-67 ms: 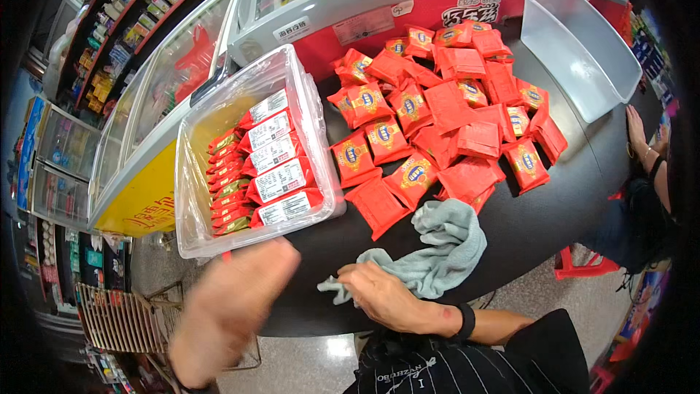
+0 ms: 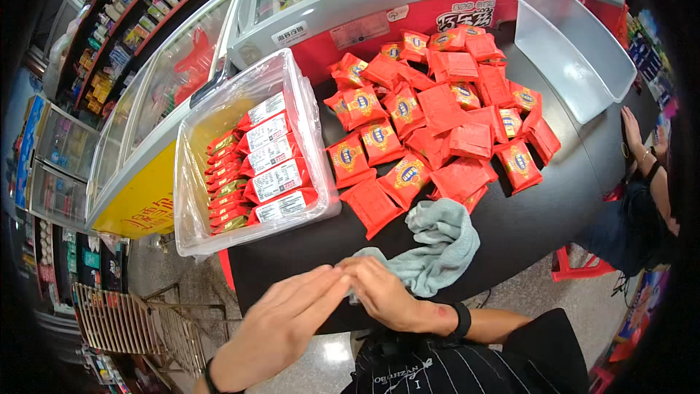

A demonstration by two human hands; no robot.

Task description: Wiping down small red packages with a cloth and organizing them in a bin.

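At the table's near edge my left hand [image 2: 288, 317] has its fingers stretched out and lying together. Its fingertips meet my right hand [image 2: 386, 295], whose fingers are bent over the left end of a grey-green cloth [image 2: 445, 244]; part of that end is hidden. Beyond the cloth lies a loose heap of red packets [image 2: 441, 109], some with gold and blue fronts up. To the left stands a clear plastic bin [image 2: 313, 131] with a plastic liner. Inside it, red packets [image 2: 275, 179] are stacked in rows, several showing white labels.
A translucent bin [image 2: 583, 66] stands at the far right of the black table [image 2: 525, 226]. Another person's hand [image 2: 632, 128] rests on the table's right edge. Chest freezers [image 2: 255, 25] line the back, and a slatted metal rack [image 2: 120, 321] stands lower left.
My left hand has swung right and slightly down, from near the bin to touch my right hand. My right hand stays by the cloth. The view has shifted slightly.
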